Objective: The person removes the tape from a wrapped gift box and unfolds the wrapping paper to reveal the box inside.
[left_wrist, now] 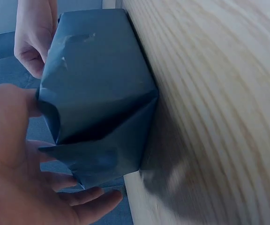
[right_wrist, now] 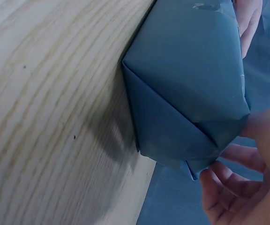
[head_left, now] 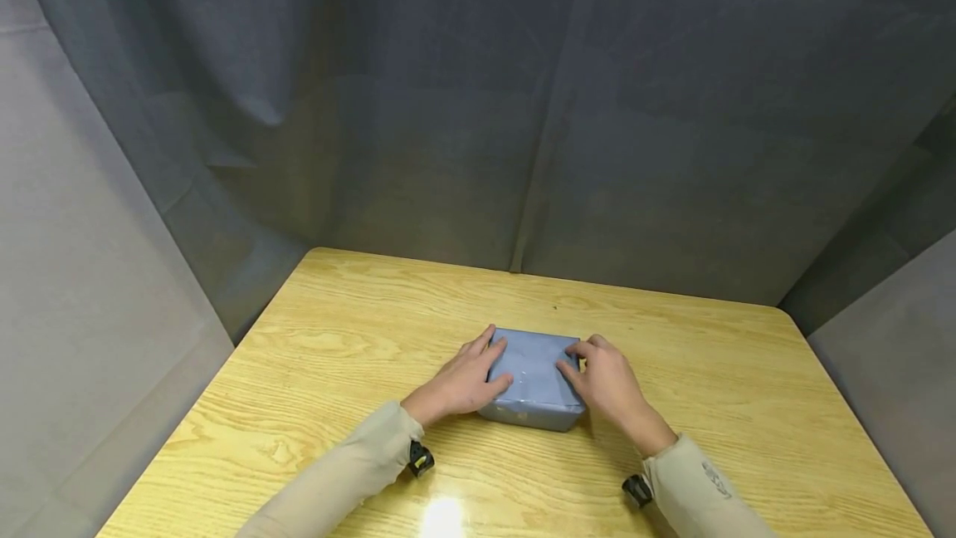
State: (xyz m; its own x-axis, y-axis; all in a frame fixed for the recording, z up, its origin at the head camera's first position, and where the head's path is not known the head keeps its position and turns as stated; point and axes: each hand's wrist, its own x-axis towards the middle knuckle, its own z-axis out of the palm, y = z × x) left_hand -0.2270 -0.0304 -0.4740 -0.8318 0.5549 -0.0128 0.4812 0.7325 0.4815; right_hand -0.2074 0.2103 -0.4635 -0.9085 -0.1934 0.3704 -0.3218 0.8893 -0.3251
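Observation:
A box in blue wrapping paper [head_left: 534, 368] lies on the wooden table between both hands. At its left end, my left hand [head_left: 466, 376] has its fingers spread, with the thumb on the top near the front edge. A loose paper flap [left_wrist: 95, 161] sticks out at that end in the left wrist view, beside the fingers. My right hand [head_left: 608, 380] is at the right end, thumb and forefinger bent over the top edge. In the right wrist view its fingers pinch the folded end of the wrapping paper [right_wrist: 177, 129]. Part of the fingertips is hidden behind the paper.
The wood-grain table [head_left: 336, 339] extends around the box on all sides. A dark grey curtain [head_left: 448, 106] hangs behind its far edge, and paler panels [head_left: 90, 272] stand at the sides. Each wrist carries a small black camera [head_left: 421, 459].

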